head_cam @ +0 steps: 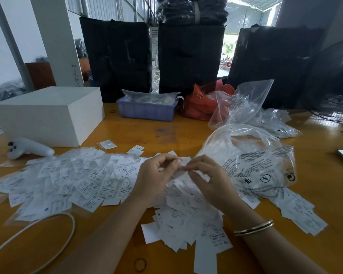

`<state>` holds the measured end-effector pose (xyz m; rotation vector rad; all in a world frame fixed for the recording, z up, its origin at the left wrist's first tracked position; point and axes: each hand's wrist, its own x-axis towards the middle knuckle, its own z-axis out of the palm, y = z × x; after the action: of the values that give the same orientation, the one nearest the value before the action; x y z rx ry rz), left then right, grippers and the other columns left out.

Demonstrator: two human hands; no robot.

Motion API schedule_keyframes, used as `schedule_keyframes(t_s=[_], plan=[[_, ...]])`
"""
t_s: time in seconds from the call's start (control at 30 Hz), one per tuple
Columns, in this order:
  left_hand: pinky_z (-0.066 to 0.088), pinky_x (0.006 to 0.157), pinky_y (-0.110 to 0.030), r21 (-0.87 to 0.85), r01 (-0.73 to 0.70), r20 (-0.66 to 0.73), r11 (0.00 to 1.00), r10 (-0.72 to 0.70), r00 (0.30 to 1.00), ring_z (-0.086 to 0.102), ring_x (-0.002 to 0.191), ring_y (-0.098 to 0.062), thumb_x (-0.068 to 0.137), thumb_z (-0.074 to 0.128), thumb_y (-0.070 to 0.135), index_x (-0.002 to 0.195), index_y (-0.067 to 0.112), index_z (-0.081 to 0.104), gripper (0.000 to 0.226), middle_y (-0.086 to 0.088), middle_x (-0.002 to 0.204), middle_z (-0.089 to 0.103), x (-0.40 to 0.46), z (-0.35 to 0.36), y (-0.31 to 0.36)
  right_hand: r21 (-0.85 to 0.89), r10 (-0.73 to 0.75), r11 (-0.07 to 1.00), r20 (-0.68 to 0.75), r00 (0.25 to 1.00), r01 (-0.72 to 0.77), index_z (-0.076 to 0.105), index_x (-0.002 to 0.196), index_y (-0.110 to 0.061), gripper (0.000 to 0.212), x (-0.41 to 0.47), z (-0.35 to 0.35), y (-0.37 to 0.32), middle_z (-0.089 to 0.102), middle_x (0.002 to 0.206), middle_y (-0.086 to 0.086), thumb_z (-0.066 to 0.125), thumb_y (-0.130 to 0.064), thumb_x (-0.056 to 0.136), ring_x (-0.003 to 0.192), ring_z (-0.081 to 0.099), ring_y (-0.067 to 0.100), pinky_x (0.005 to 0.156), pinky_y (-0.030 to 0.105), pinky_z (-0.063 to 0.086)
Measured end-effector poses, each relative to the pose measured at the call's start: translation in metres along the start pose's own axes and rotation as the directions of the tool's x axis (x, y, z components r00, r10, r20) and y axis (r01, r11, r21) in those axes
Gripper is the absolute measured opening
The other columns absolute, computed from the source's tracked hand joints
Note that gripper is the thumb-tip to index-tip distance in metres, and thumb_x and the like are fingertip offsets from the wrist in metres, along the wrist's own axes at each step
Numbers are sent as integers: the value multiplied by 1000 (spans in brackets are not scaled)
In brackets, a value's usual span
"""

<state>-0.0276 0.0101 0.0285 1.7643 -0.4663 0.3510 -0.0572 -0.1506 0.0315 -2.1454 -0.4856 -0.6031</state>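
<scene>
Sorting judged roughly mid-way: left hand (156,175) and right hand (208,178), fingers curled, together pinch one small label (183,164) just left of the clear bag (255,165); spread of labels (67,178) lies farther left, while jumbled heap (186,214) below-left of the bag looks unsorted.

Label (183,165) pinched between left hand (156,175) and right hand (208,179) is blurred, print unreadable; white cable (74,227) runs off the left edge.
</scene>
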Motion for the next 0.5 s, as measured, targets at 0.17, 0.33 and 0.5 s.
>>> schedule_keyframes(t_s=[0.17, 0.33, 0.5], plan=[[45, 57, -5, 190, 34, -239, 981, 13, 971, 60, 74, 6, 92, 58, 25, 93, 30, 66, 10, 21, 81, 64, 5, -12, -5, -183, 60, 969, -477, 877, -166, 65, 107, -12, 23, 17, -34, 24, 60, 109, -1, 50, -3, 91, 102, 58, 17, 90, 35, 48], [48, 55, -20, 556, 157, -337, 816, 48, 940, 56, 68, -7, 94, 58, 25, 111, 20, 63, 19, 4, 85, 67, 12, -33, -19, -622, 513, 579, -224, 829, -527, 52, 126, -14, 33, 17, -47, 63, 54, 133, 7, 36, -20, 98, 126, 44, 27, 115, 45, 12], [44, 82, -33, 788, 273, -324, 552, -5, 946, 58, 98, -18, 92, 59, 25, 120, 23, 58, 28, -1, 110, 67, 13, -40, -33, -742, 524, 470, -202, 827, -479, 49, 73, -18, 24, 18, -44, 64, 63, 90, 3, 38, -13, 92, 102, 54, 26, 113, 46, 18]])
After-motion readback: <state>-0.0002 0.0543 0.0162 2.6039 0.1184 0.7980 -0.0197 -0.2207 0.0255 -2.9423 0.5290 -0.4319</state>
